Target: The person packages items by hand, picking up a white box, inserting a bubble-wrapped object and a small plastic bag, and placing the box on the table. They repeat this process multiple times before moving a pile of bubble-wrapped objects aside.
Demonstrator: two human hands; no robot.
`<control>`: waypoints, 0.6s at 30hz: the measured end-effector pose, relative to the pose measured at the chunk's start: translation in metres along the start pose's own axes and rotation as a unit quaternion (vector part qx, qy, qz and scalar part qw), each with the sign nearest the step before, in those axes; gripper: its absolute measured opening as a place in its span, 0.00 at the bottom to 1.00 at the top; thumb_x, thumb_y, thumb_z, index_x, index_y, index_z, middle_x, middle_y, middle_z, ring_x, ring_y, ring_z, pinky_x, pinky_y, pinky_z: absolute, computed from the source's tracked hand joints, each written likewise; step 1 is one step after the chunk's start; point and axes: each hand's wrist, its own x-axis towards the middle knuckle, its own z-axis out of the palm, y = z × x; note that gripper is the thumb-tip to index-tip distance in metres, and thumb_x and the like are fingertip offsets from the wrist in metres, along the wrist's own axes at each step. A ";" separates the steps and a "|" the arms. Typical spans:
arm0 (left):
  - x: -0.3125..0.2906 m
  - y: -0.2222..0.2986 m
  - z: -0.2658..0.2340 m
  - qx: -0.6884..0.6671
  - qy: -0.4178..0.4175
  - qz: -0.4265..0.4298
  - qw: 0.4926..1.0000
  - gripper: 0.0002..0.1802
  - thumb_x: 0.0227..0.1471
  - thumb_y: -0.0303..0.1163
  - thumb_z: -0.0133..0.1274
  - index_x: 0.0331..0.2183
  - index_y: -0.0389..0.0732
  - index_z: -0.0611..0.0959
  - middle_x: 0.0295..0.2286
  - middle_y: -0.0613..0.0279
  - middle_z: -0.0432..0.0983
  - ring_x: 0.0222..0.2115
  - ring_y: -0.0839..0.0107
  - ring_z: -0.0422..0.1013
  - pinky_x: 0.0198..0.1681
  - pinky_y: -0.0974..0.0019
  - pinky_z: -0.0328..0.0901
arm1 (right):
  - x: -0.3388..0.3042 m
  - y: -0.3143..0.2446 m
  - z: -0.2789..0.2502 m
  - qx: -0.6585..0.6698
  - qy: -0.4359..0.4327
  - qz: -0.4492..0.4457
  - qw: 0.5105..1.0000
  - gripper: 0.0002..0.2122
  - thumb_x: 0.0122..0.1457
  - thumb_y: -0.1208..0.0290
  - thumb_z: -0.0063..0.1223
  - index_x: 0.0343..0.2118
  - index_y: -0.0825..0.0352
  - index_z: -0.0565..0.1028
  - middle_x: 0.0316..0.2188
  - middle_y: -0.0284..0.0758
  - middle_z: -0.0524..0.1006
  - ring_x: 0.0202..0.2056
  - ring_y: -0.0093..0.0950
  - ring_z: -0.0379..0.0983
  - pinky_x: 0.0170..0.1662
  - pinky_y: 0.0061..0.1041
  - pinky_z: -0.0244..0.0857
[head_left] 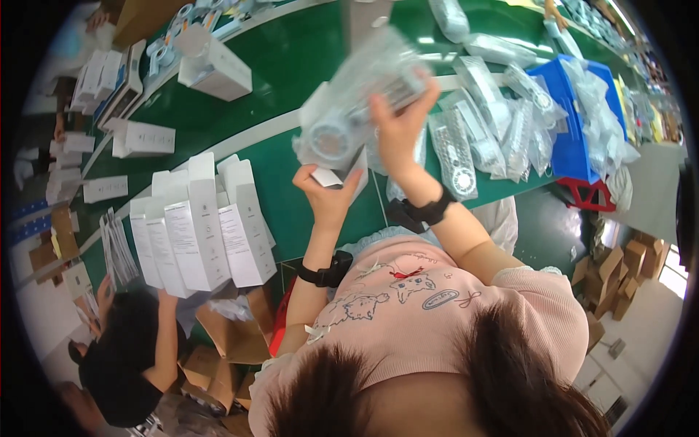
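Observation:
Over the green table, my right hand [404, 135] grips a bubble-wrapped handheld fan [331, 138], its pale round head tilted down toward my left hand. My left hand [325, 198] is closed on a white carton [357, 179], with thumb and fingers at its flaps. Most of that carton is hidden behind the plastic wrap, so I cannot tell whether the fan's head is inside it or in front of it. Just right of my right hand, several similar wrapped fans [459, 167] lie on the table.
White cartons [189, 233] stand packed together at the left, with more [215, 69] farther off. A blue bin [575, 131] with plastic bags stands at the right. A co-worker in black [124, 357] reaches in at lower left, near open brown cardboard boxes [237, 335].

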 end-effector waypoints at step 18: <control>0.005 -0.016 -0.016 -0.058 0.061 0.211 0.974 0.36 0.29 0.27 0.65 0.40 0.38 0.62 0.45 0.45 0.61 0.46 0.57 0.61 0.45 0.58 0.58 | 0.040 -0.012 -0.079 -0.115 -0.324 -0.174 0.923 0.19 0.46 0.77 0.51 0.45 0.62 0.69 0.46 0.40 0.65 0.45 0.37 0.64 0.47 0.29 0.58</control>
